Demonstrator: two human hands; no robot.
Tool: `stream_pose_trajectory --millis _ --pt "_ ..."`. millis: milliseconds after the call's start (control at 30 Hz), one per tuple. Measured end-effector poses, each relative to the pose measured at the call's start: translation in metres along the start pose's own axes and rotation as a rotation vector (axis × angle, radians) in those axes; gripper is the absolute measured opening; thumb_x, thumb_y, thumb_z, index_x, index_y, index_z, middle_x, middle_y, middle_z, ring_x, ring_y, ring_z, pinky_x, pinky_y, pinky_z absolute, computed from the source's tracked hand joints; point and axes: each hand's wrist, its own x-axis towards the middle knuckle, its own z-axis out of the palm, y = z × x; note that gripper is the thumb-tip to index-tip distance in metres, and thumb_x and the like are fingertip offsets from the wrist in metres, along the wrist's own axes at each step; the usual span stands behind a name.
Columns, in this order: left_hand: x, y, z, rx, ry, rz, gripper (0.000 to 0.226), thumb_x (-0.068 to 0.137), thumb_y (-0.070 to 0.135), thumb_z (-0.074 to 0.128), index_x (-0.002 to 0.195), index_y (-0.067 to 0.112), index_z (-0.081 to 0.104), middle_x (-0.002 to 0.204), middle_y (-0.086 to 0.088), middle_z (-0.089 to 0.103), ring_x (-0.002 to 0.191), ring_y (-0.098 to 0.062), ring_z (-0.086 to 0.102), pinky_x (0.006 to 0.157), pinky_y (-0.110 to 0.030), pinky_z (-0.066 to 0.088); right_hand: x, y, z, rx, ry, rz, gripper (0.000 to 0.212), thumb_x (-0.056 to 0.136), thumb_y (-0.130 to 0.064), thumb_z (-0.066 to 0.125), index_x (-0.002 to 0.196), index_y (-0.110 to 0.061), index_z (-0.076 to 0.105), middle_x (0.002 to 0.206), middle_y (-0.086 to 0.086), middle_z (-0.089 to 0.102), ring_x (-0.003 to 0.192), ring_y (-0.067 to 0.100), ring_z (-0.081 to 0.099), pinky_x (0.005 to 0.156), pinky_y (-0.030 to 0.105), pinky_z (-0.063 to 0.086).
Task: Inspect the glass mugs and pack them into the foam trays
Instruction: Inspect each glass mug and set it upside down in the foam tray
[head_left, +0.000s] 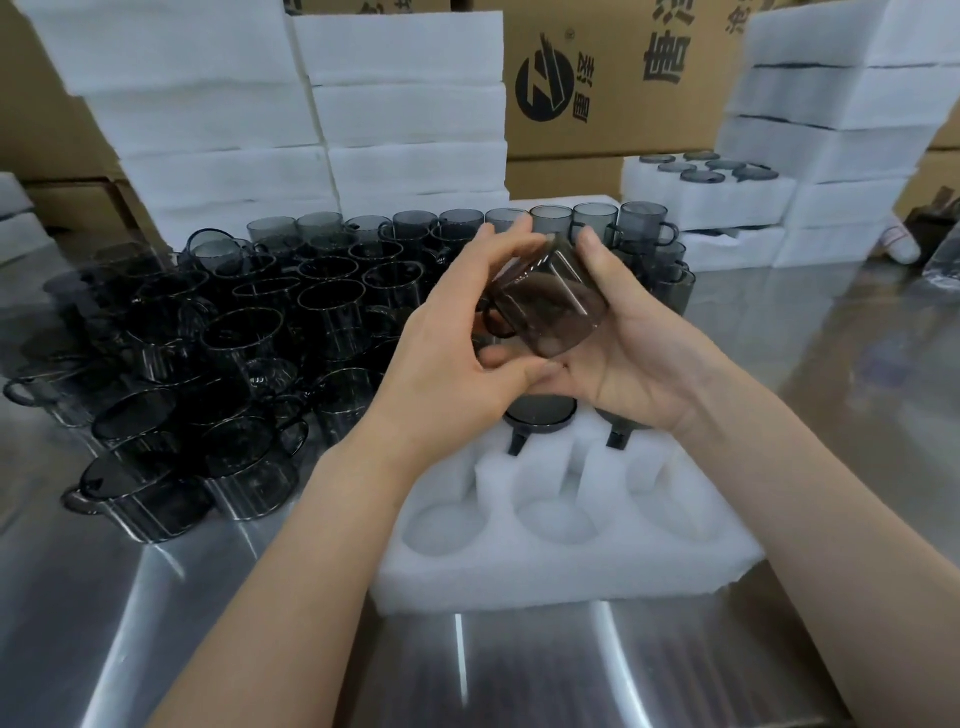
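Smoky glass mug (545, 299) tilted above foam tray (571, 566) | left hand (457, 358), right hand (628, 353): fingers (501, 243) curled round it

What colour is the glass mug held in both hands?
Smoky dark grey: the see-through glass mug shows best in the head view.

One dark mug (545, 296), tilted, gripped by left hand (457, 343) and right hand (628, 358) above tray (571, 566) on surface (156, 623). Two packed mugs (540, 415) sit in tray's far row. Left of tray: loose mugs (234, 338), crowded.
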Motion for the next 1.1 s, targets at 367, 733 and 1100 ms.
stream_pose_trajectory --millis 367,733,1100 --pt "0.000 0.004 0.005 0.182 0.082 -0.039 0.086 0.071 0.021 0.086 0.146 0.023 0.043 0.138 0.015 0.052 0.124 0.012 0.045 0.100 -0.003 0.032 0.002 0.008 0.006 -0.222 0.169 -0.273 0.041 0.087 -0.024 0.062 0.125 -0.007 0.060 0.103 0.007 0.070 0.093 0.019 0.068 0.073 0.026 0.054" --pt "-0.001 0.005 0.005 0.126 -0.005 0.084 0.085 0.065 0.004 0.087 0.140 0.013 0.049 0.149 0.002 0.046 0.141 -0.005 0.037 0.114 -0.018 0.031 0.004 0.003 0.002 -0.065 0.376 -0.249 0.019 0.092 -0.022 0.061 0.102 -0.014 0.075 0.096 0.011 0.075 0.080 0.023 0.073 0.060 0.038 0.060" --pt "0.001 0.002 0.002 -0.167 0.135 0.034 0.067 0.066 0.016 0.085 0.123 0.026 0.051 0.128 0.014 0.059 0.122 -0.007 0.057 0.103 -0.029 0.046 0.003 0.000 0.001 0.004 0.314 -0.132 0.044 0.102 -0.042 0.039 0.123 -0.011 0.062 0.108 0.013 0.072 0.097 0.032 0.071 0.065 0.038 0.059"
